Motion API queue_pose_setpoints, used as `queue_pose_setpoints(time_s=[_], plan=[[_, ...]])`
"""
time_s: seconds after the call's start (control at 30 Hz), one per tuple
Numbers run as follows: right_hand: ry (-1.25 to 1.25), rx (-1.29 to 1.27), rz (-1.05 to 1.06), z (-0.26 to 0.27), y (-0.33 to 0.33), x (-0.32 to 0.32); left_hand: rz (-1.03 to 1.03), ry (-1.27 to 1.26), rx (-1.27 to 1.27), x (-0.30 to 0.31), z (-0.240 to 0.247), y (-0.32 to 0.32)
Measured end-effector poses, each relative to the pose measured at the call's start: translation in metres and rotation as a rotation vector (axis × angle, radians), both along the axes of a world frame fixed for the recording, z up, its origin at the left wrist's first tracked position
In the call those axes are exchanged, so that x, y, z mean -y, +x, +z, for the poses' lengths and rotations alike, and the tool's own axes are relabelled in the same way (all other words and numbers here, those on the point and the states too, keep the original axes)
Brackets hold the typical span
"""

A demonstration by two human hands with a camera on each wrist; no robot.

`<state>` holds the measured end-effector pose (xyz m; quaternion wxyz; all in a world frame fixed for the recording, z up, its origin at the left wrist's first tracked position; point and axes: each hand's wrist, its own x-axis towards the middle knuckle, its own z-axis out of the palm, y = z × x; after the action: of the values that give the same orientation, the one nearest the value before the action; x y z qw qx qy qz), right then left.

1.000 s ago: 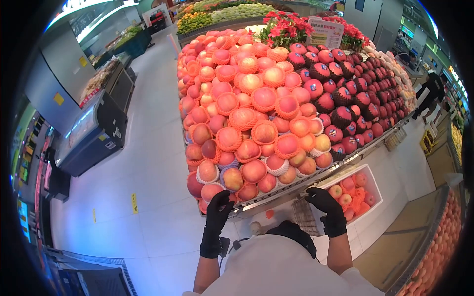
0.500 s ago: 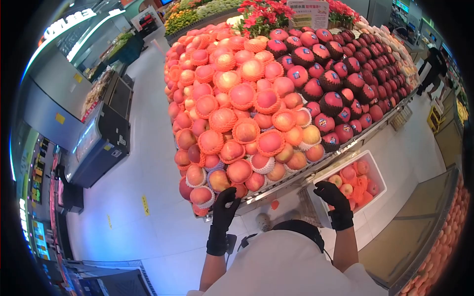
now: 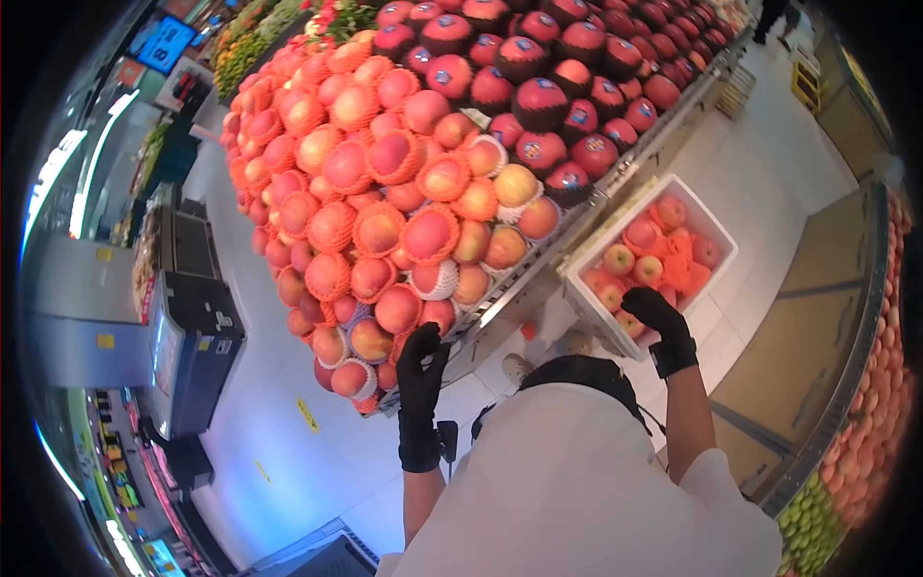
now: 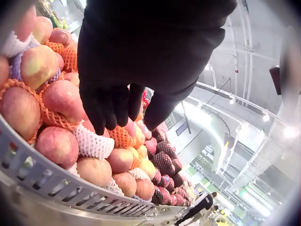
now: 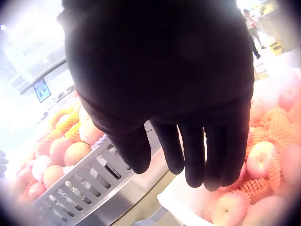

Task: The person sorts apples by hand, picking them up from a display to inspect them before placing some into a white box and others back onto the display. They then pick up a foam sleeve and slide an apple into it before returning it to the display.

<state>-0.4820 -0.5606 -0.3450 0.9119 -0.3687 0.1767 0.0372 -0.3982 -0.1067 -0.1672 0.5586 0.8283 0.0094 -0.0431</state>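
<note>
My black-gloved left hand (image 3: 421,361) hovers at the display's front edge, its fingers loosely bent and holding nothing. Close by lies an apple in a white foam net (image 3: 356,379); in the left wrist view, the fingertips overlap another white foam net (image 4: 94,143). The gloved right hand (image 3: 659,313) hangs over the near side of a white foam box (image 3: 710,272), with nothing in its grasp. Inside the box are several red-yellow apples (image 3: 648,269) and loose orange foam nets (image 3: 685,262). In the right wrist view, the straight fingers (image 5: 193,160) point down beside the box's apples.
A slatted grey rail (image 4: 89,190) borders the heaped display. Dark red apples in black nets (image 3: 540,103) fill its right part. To the right stand cardboard-sided stands (image 3: 790,370) topped with fruit. A chest freezer (image 3: 189,346) stands left across the pale floor.
The head view has swung right and down, so the display sits further left. My right hand has come over the box's near side. The left hand stays by the display's front edge.
</note>
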Motion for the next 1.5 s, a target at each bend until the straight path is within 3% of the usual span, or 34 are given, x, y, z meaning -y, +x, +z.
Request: queue_pose_setpoints(time_s=[0.13, 0.23, 0.33, 0.37, 0.47, 0.57, 0.63, 0.7, 0.8, 0.93, 1.0, 1.07, 1.1, 1.2, 1.33, 1.43, 1.5], plan=[[-0.584, 0.149, 0.075, -0.101, -0.019, 0.032, -0.049, 0.053, 0.057, 0.016, 0.000, 0.005], [-0.840, 0.127, 0.211, -0.109, -0.028, 0.047, -0.064, 0.069, 0.011, 0.027, 0.002, 0.001], [-1.624, 0.144, 0.554, -0.124, -0.008, 0.057, -0.081, 0.104, -0.032, 0.037, 0.002, -0.002], [-1.704, 0.239, 0.505, -0.131, -0.008, 0.059, -0.086, 0.115, -0.037, 0.041, 0.002, -0.002], [-1.669, 0.429, 0.310, -0.157, -0.009, 0.065, -0.077, 0.108, -0.061, 0.055, 0.006, -0.005], [-1.835, 0.509, 0.404, -0.163, -0.001, 0.076, -0.065, 0.144, -0.050, 0.071, 0.008, -0.008], [-1.378, 0.336, 0.329, -0.150, -0.004, 0.071, -0.069, 0.152, -0.052, 0.078, 0.005, -0.011], [-0.244, -0.023, 0.004, -0.129, -0.019, 0.059, -0.074, 0.121, -0.070, 0.083, 0.001, -0.015], [-0.546, 0.079, 0.110, -0.126, -0.007, 0.063, -0.076, 0.156, -0.087, 0.092, 0.000, -0.017], [-1.595, 0.179, 0.392, -0.146, 0.005, 0.075, -0.143, 0.216, -0.063, 0.095, 0.003, -0.011], [-1.884, 0.178, 0.464, -0.155, 0.007, 0.081, -0.144, 0.210, -0.049, 0.093, 0.003, -0.007], [-1.793, 0.085, 0.342, -0.167, 0.005, 0.086, -0.157, 0.206, -0.046, 0.092, 0.000, -0.007], [-1.511, 0.041, 0.129, -0.164, 0.007, 0.088, -0.160, 0.210, -0.056, 0.096, 0.002, -0.006], [-1.526, -0.298, -0.028, -0.142, 0.013, 0.103, -0.174, 0.243, -0.075, 0.103, 0.007, -0.008], [-1.685, -0.264, -0.221, -0.143, 0.027, 0.140, -0.121, 0.187, -0.116, 0.101, 0.003, -0.011], [-1.601, -0.546, -0.241, -0.101, 0.050, 0.158, -0.106, 0.150, -0.102, 0.099, 0.000, -0.011], [-1.756, -0.649, -0.267, -0.092, 0.064, 0.167, -0.128, 0.164, -0.102, 0.099, 0.000, -0.011]])
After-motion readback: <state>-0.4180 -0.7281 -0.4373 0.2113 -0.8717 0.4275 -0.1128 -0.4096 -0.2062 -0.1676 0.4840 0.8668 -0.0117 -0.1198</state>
